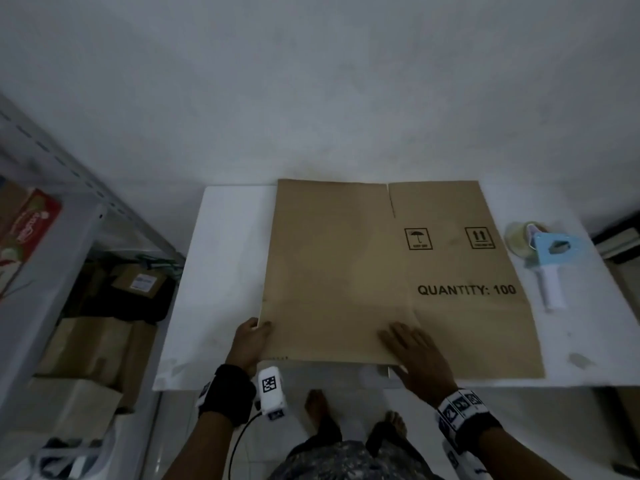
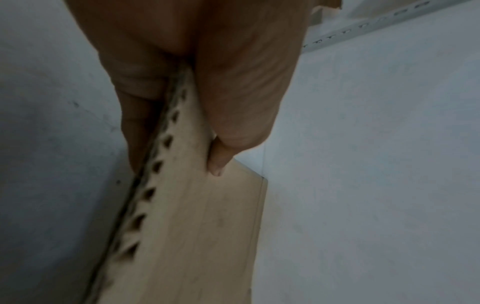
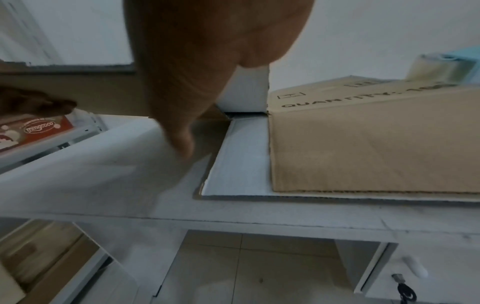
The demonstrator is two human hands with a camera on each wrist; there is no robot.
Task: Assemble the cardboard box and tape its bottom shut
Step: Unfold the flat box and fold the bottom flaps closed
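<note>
Two hands are on the flattened brown cardboard box (image 1: 388,271), which lies collapsed on the white tabletop (image 1: 225,271), its printed "QUANTITY: 100" panel facing up and its near edge just short of the tabletop's front edge. The left hand (image 1: 250,342) has its grip closed on the box's near-left corner: the left wrist view shows the thumb (image 2: 246,102) on top and the fingers (image 2: 135,123) beneath, pinching the fluted edge, probably to peel one layer up so the sleeve can spring open. The right hand (image 1: 415,355) lies flat, fingers spread and straight, pressing near the middle fold at the front edge; it holds nothing and seems to pin the box so it cannot slide during the lift. A pale blue tape dispenser with a white handle (image 1: 543,261) waits to the right of the box, just beside it, within reach for sealing the bottom later. Assembly looks barely begun; no flaps are folded.
</note>
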